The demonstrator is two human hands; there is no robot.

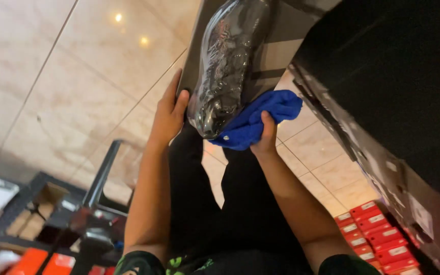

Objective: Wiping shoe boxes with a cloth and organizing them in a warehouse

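Looking down past our black clothing (240,224), we see our 2 bare forearms reach away from us toward a black shoe (227,66). Our left hand (169,114) lies flat against the shoe's left side, fingers (171,91) stretched out straight and together, pressing rather than curling around it. Our right hand (266,140) pinches a blue cloth (255,119), thumb on top and the other fingers hidden under the fabric; the cloth is bunched against the shoe's nearer end, touching it. The shoe is glossy and held in the air between both hands, its length running away from us, in front of a dark board (276,46). Beyond lies a pale tiled floor (77,76). At the right stands a dark shelf unit (383,91), with red boxes (378,239) stacked below it. At the lower left sits a black metal rack (77,203) with orange boxes (42,262).
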